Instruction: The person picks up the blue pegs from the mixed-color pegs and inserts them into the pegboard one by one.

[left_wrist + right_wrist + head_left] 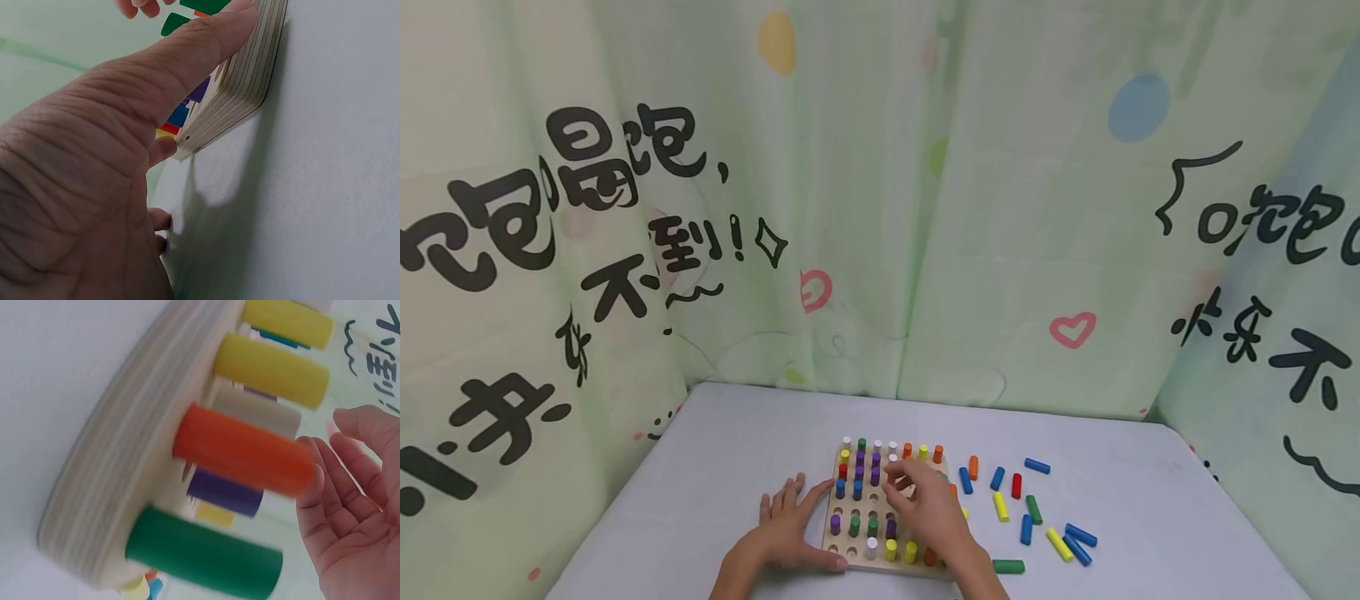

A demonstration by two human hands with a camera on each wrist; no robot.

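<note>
A wooden pegboard (pixel 842 533) stands on the table, filled with rows of coloured pegs and several bare holes. My left hand (pixel 790 525) spreads at its left side; the thumb (pixel 212 40) presses on the front edge and the index finger touches the left side. Over the middle of the board hovers my right hand (pixel 928 504), its fingertips near the upper-middle pegs. In the right wrist view the right hand's fingers (pixel 340 519) are bent with a gap to the thumb, no peg showing between. An orange peg (pixel 244 450) and a green peg (pixel 203 553) stand closest there.
Loose pegs lie scattered right of the board, among them a red peg (pixel 1017 486), a yellow peg (pixel 1059 544) and a blue peg (pixel 1037 466). A green peg (pixel 1008 567) lies near the right forearm. Printed curtains (pixel 1000 250) hang behind the white table (pixel 737 450).
</note>
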